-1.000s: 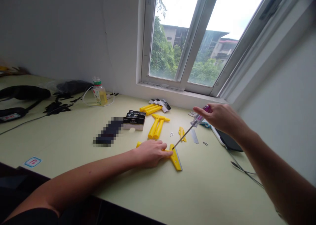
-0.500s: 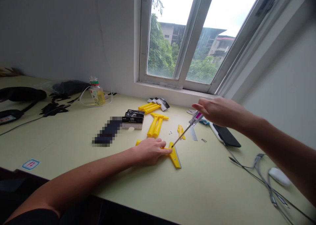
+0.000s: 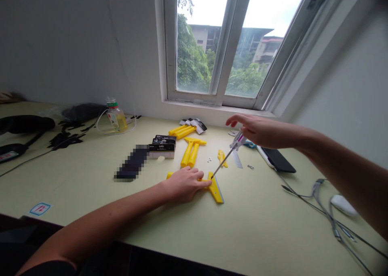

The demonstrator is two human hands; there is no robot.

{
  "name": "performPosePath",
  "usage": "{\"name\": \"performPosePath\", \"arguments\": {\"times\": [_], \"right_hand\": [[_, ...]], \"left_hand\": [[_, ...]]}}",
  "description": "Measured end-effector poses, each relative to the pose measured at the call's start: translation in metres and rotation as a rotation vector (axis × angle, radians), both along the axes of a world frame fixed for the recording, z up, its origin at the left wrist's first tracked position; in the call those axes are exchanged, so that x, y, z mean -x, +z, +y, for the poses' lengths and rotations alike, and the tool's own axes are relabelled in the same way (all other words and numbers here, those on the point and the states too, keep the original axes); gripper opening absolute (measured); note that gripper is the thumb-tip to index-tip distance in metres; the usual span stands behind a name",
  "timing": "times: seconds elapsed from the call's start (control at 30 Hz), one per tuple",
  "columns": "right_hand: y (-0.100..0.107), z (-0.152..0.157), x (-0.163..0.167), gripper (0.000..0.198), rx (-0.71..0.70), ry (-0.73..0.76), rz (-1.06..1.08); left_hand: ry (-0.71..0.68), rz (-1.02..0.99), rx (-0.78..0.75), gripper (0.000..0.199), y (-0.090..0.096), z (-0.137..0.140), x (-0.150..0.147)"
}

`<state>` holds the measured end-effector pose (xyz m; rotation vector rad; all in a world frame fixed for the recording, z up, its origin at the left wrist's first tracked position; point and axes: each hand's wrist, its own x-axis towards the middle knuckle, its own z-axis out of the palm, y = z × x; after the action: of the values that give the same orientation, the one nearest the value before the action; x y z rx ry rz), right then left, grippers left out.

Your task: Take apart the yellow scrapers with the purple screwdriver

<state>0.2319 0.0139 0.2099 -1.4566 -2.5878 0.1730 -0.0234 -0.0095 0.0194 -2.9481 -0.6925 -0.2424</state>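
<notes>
Sticker point(image 3: 40, 209), blue-bordered: red characters, possibly "12", reading uncertain; well left of the left fingers point(image 3: 198, 175).

Black boxes point(image 3: 163, 147): pale print, too small to read; beyond and left of the left fingers.

Bottle point(image 3: 118, 121): green band at the neck, red-and-white label, wording illegible; farther back from the same fingers.

Printed cards point(image 3: 200, 126) on yellow handles point(image 3: 182, 132): text illegible; beyond the left fingers.

Left hand point(image 3: 185, 185): closed over the handle of the yellow scraper point(image 3: 216, 190), index finger extended to the scraper's head; handle mostly hidden beneath, one end showing behind the knuckles.

Yellow scraper: flat on the table point(image 3: 257, 223), under the left fingers — head and blade edge just past the index fingertip.

Right hand point(image 3: 257, 129): at the butt of a clear-and-purple screwdriver point(image 3: 238, 141), foremost fingers partly straightened; handle end hidden — firmness of grasp, cannot tell.

Screwdriver tip: at the scraper's head, just beside the left index fingertip; seating too small to make out.

Pixelated dark patch point(image 3: 131, 163): left of the left fingers, details obscured.

Right forearm point(image 3: 348, 175): cut off at frame edge.
</notes>
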Motion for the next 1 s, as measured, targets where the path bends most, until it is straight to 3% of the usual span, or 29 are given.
{"name": "performPosePath", "arguments": {"times": [0.1, 0.17, 0.27, 0.33, 0.43, 0.5, 0.6, 0.7, 0.77, 0.83, 0.87, 0.97, 1.0], "right_hand": [[-0.001, -0.004, 0.007, 0.029, 0.154, 0.156, 0.329], [-0.005, -0.008, 0.016, 0.019, 0.174, 0.159, 0.578], [-0.015, -0.01, 0.032, 0.013, 0.196, 0.104, 0.863], [-0.02, -0.01, 0.04, 0.018, 0.231, 0.09, 0.96], [-0.025, -0.008, 0.046, 0.019, 0.245, 0.116, 1.046], [-0.027, -0.006, 0.049, 0.019, 0.235, 0.137, 1.063], [-0.027, -0.004, 0.05, 0.019, 0.128, 0.113, 0.91], [-0.018, -0.005, 0.046, 0.023, -0.182, -0.022, 0.443], [-0.009, -0.007, 0.04, 0.039, -0.302, -0.187, 0.113], [0.001, -0.008, 0.032, 0.049, -0.28, -0.286, -0.084], [0.006, -0.008, 0.028, 0.047, -0.231, -0.262, -0.135], [0.017, -0.008, 0.017, 0.025, -0.072, 0.009, -0.146], [0.019, -0.009, 0.014, 0.026, -0.026, 0.082, -0.129]], "left_hand": [[0.006, -0.017, 0.055, 0.039, 0.001, -0.001, -0.001], [0.017, -0.059, 0.135, 0.036, 0.003, -0.001, -0.001], [0.021, -0.125, 0.375, 0.029, 0.011, 0.004, -0.001], [0.068, -0.155, 0.544, 0.026, 0.019, 0.01, -0.005], [0.201, -0.24, 0.672, 0.032, 0.029, 0.019, -0.016], [0.169, -0.311, 0.745, 0.036, 0.029, 0.025, -0.027], [0.043, -0.399, 0.875, 0.03, 0.019, 0.034, -0.042], [0.052, -0.501, 0.974, 0.024, 0.003, 0.042, -0.05], [0.102, -0.552, 1.061, 0.025, -0.005, 0.045, -0.051], [0.148, -0.568, 1.14, 0.028, -0.01, 0.048, -0.051], [0.158, -0.565, 1.155, 0.03, -0.01, 0.048, -0.05], [0.127, -0.561, 1.097, 0.031, -0.008, 0.048, -0.047], [0.11, -0.568, 1.074, 0.029, -0.007, 0.048, -0.047]]}}
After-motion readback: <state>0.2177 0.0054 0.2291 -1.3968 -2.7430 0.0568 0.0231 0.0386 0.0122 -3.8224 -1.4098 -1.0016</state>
